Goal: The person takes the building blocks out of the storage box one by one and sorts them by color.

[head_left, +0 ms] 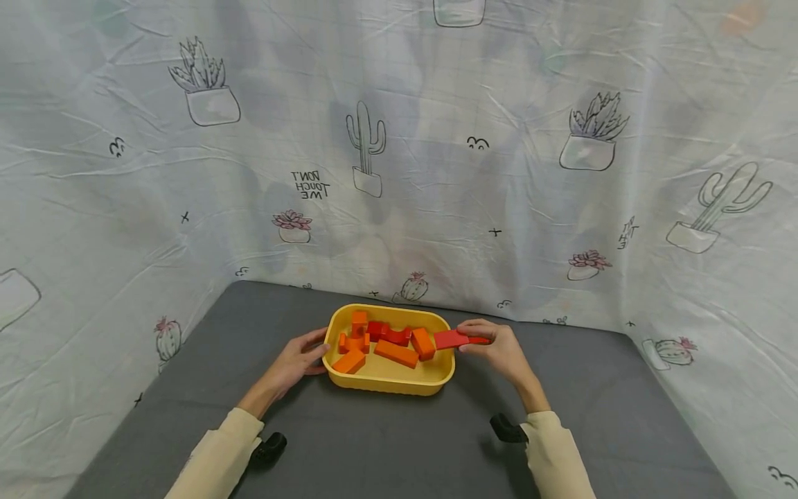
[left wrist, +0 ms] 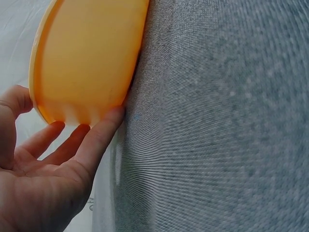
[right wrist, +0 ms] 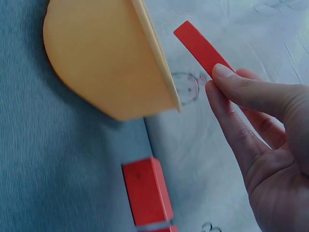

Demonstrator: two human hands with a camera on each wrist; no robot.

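A shallow yellow tub [head_left: 386,385] with rounded ends sits on the dark cloth and holds several orange and red toy blocks. My left hand [head_left: 299,360] grips its left end, with a thumb [left wrist: 17,99] at the rim and fingertips spread against the outer wall. Over the tub's right rim, my right hand [head_left: 495,344] pinches a long red block [right wrist: 203,48] between thumb and fingers. That block points left, over the tub. Inside lie a long orange block [head_left: 396,354], a red arch-cut block [head_left: 395,337] and other orange pieces.
Past the tub's right end, another red block [right wrist: 147,191] lies on the cloth near the back, largely hidden by my right hand in the head view. A pale curtain [head_left: 424,194] printed with cacti hangs behind and at both sides of the grey table [head_left: 386,450].
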